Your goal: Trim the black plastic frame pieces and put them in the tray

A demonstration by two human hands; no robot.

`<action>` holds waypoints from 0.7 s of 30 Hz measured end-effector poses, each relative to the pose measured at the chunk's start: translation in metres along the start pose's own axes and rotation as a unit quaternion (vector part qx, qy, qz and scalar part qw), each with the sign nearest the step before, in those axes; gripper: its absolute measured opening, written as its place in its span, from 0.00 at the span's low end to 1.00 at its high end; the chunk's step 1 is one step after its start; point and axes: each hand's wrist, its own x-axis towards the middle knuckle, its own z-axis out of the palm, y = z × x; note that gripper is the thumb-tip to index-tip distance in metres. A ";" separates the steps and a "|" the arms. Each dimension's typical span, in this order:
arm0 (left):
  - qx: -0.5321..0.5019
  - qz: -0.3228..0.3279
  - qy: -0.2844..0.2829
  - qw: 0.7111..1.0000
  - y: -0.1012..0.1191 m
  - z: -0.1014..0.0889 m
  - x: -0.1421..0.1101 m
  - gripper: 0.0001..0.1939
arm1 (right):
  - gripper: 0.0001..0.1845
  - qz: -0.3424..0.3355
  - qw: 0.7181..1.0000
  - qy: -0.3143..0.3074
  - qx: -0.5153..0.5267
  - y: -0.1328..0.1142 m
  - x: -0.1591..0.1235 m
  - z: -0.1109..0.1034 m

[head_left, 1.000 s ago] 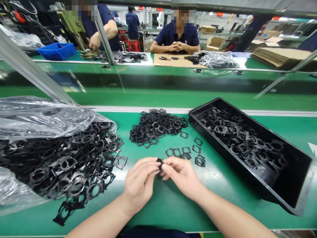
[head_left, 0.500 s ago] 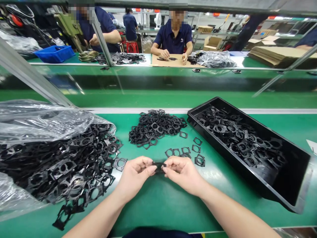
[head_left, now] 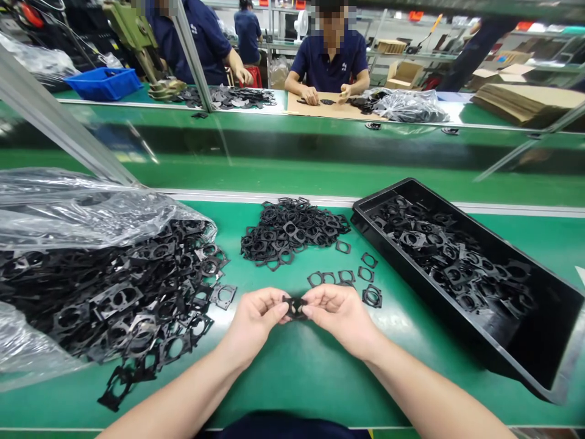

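Observation:
Between my two hands is a small black plastic frame, held level above the green table. My left hand pinches its left edge with thumb and fingertips. The right edge is pinched the same way by my right hand. Parts of the piece are covered by my fingertips, and its fine detail is blurred. Just beyond my right hand lie several loose square black frames with round holes, one pair of them stacked. Farther back is a heap of similar black frames.
At left, a clear plastic bag spills many larger black frames. A black tray partly filled with black parts stands at right. Metal posts and a rail border the table; co-workers sit beyond, near a blue bin.
The black frame in my hands has tilted, so its openings now show more. Both hands stay pinched on it. The view has shifted slightly, and a co-worker at back left has moved an arm.

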 end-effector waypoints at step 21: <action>0.107 0.037 -0.099 0.989 -0.002 -0.004 -0.004 0.14 | 0.10 -0.040 0.984 -0.106 -0.134 -0.008 -0.005 -0.006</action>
